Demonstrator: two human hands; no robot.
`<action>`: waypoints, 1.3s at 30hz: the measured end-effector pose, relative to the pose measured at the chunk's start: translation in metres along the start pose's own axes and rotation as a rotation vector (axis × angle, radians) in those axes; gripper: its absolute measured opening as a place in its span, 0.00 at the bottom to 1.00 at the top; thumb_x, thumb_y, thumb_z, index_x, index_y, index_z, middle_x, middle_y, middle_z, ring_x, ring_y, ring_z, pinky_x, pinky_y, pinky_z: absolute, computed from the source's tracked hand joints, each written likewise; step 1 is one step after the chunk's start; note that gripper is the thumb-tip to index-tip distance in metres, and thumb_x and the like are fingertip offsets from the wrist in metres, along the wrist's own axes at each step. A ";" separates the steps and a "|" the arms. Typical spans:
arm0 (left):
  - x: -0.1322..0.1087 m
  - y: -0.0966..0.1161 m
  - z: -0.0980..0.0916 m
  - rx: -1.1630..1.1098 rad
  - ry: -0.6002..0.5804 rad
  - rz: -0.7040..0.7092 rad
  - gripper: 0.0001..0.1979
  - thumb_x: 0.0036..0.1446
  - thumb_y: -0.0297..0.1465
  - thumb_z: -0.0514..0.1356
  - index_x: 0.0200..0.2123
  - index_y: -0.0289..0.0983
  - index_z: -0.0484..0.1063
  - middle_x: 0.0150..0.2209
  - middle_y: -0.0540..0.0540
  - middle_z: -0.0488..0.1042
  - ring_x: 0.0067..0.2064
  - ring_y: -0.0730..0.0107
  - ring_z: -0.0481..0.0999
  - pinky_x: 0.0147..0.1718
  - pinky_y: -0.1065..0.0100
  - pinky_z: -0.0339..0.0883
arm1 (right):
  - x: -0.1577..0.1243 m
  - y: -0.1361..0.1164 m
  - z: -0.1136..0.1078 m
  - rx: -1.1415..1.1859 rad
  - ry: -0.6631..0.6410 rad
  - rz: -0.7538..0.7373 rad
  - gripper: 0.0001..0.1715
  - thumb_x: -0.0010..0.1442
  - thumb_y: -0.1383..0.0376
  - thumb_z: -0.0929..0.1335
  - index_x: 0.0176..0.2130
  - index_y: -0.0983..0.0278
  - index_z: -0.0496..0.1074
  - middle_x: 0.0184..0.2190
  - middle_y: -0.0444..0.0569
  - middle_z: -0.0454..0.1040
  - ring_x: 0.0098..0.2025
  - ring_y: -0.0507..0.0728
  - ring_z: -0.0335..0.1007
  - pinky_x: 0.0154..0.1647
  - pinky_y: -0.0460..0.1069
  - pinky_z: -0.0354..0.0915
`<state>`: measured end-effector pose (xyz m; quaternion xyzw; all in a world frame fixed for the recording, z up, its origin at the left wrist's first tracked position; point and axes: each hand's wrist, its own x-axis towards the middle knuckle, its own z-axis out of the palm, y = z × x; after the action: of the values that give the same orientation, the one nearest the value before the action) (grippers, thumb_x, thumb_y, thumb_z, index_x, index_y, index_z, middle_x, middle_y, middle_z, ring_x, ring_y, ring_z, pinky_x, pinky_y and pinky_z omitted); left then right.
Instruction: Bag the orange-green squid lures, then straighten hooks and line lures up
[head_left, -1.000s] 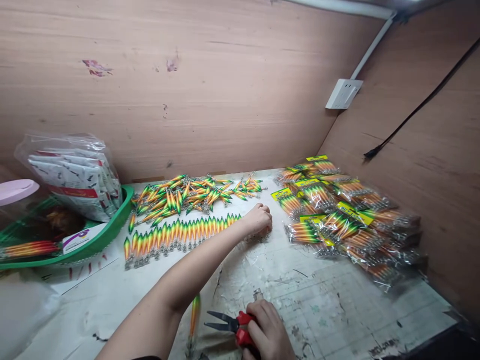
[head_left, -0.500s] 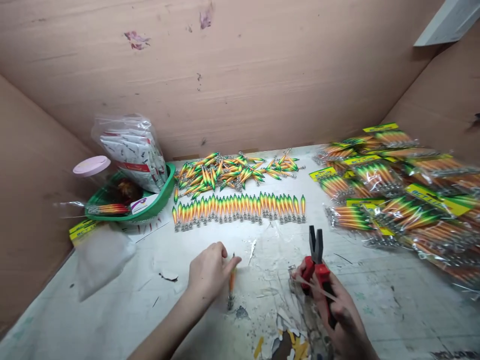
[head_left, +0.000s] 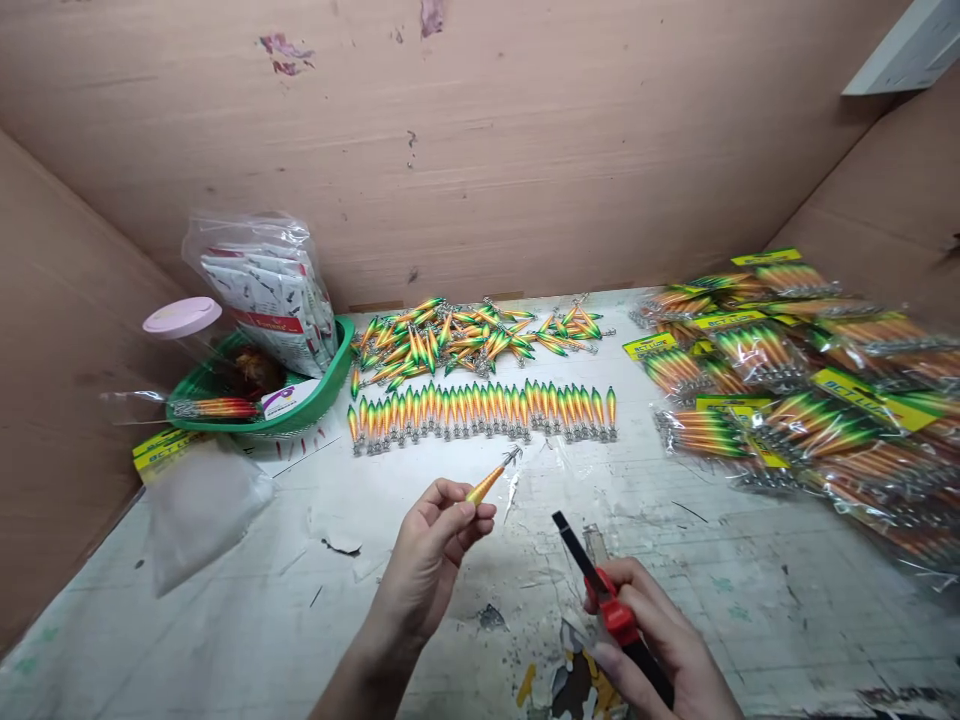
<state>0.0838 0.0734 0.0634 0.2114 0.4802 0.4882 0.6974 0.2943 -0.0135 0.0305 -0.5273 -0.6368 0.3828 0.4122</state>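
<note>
My left hand pinches one orange-green squid lure by its body, raised above the table with its metal hook end pointing up and right. My right hand grips red-handled pliers, their dark jaws shut and pointing up-left toward the lure, a short way apart from it. A neat row of the same lures lies across the table beyond my hands. Behind it sits a loose heap of lures.
Packed lure bags with yellow labels pile up on the right. A green basket at the left holds a plastic bag of packets; a pink-lidded jar stands beside it. A clear bag lies at front left. Wooden walls enclose the worn table.
My left hand drew back from the row, picked one lure off the table and lifted it hook-up. My right hand swung the pliers from upright to pointing up-left.
</note>
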 end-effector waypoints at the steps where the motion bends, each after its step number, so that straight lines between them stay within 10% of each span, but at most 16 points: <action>1: -0.005 -0.003 0.002 -0.044 0.005 -0.021 0.16 0.40 0.29 0.71 0.32 0.35 0.69 0.28 0.51 0.74 0.31 0.75 0.76 0.34 0.73 0.71 | 0.000 -0.002 0.002 -0.024 0.016 0.001 0.11 0.63 0.58 0.64 0.32 0.61 0.68 0.37 0.49 0.67 0.38 0.55 0.69 0.37 0.45 0.67; 7: -0.023 -0.014 0.009 -0.092 -0.105 -0.146 0.23 0.45 0.29 0.69 0.46 0.32 0.71 0.31 0.45 0.77 0.31 0.73 0.77 0.34 0.73 0.71 | 0.009 -0.012 0.002 -0.157 -0.008 -0.118 0.06 0.63 0.65 0.64 0.33 0.62 0.67 0.33 0.47 0.67 0.34 0.53 0.69 0.34 0.43 0.67; 12: -0.026 -0.019 0.006 0.026 -0.260 -0.105 0.15 0.53 0.35 0.65 0.42 0.34 0.72 0.18 0.52 0.70 0.21 0.82 0.66 0.22 0.79 0.59 | 0.013 -0.021 -0.002 -0.206 -0.002 -0.167 0.05 0.61 0.67 0.65 0.32 0.62 0.66 0.32 0.48 0.67 0.31 0.53 0.69 0.31 0.43 0.68; 24: -0.027 -0.020 0.006 0.021 -0.345 -0.040 0.13 0.60 0.40 0.58 0.40 0.37 0.74 0.30 0.51 0.66 0.19 0.87 0.59 0.20 0.75 0.48 | 0.016 -0.029 -0.005 -0.250 -0.036 -0.182 0.06 0.61 0.69 0.65 0.32 0.62 0.63 0.33 0.47 0.66 0.31 0.51 0.68 0.29 0.42 0.68; 39: -0.035 -0.017 0.001 0.695 -0.209 0.415 0.17 0.65 0.36 0.50 0.54 0.44 0.70 0.35 0.46 0.67 0.34 0.69 0.67 0.34 0.68 0.63 | 0.015 -0.034 -0.013 -0.298 -0.095 -0.156 0.06 0.63 0.67 0.64 0.31 0.62 0.64 0.31 0.47 0.66 0.32 0.53 0.68 0.30 0.44 0.68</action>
<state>0.0903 0.0357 0.0671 0.5747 0.4902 0.4033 0.5165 0.2928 -0.0028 0.0690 -0.5127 -0.7443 0.2755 0.3275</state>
